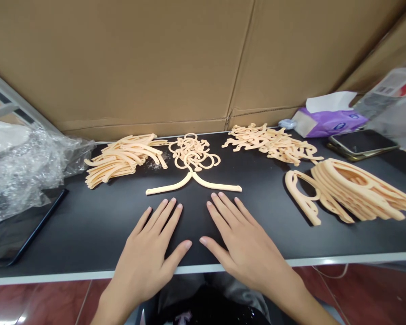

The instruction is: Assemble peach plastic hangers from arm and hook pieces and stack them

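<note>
My left hand (149, 253) and my right hand (238, 241) lie flat, fingers spread, on the black table (88, 225) near its front edge, holding nothing. Just beyond the fingertips lies one peach plastic hanger (192, 182) with two curved arms joined at the middle. Behind it sits a tangle of peach hooks (192, 151). A pile of curved peach arms (122, 158) lies to the left. Another heap of small peach parts (274, 142) lies at the back right. A stack of finished peach hangers (355, 189) rests at the right.
Crumpled clear plastic wrap (20, 167) covers the left end, over a dark tablet (16, 234). A purple tissue pack (328, 119) and a phone (362, 143) sit at the back right. Cardboard (155, 63) walls the back.
</note>
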A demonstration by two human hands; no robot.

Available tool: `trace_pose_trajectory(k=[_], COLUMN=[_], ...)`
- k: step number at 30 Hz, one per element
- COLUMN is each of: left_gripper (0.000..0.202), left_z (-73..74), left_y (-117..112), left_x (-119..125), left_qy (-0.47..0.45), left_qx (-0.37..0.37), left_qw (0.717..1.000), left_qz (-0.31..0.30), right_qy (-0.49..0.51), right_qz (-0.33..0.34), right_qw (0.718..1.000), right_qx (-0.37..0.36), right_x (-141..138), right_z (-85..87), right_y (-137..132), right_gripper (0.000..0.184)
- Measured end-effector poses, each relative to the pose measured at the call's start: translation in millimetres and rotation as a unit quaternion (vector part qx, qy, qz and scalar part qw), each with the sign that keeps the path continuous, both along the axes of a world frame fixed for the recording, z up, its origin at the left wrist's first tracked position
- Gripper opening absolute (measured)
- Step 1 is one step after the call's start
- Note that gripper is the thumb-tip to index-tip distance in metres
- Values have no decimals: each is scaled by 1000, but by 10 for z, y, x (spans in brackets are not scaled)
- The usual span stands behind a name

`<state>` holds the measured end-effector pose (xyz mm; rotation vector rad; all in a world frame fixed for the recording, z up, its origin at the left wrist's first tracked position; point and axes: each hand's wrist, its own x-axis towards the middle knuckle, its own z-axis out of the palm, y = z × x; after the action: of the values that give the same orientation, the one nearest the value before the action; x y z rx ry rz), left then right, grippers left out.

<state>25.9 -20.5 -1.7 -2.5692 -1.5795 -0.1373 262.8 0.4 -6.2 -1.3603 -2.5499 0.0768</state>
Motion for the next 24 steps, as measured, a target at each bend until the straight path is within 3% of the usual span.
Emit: trace_pose_trajectory(k=[24], left_gripper=[71], left_z=[3], left_y=[-6], left_x=[3], left_qy=[4], left_qx=[8], left_qw=[1000], left_qz=[-1], right_qy=[-8], right_qz=[5], right_qw=[1000], right_qx=[18], right_x=[16], right_z=[-21], right_y=[15], right_gripper=[67])
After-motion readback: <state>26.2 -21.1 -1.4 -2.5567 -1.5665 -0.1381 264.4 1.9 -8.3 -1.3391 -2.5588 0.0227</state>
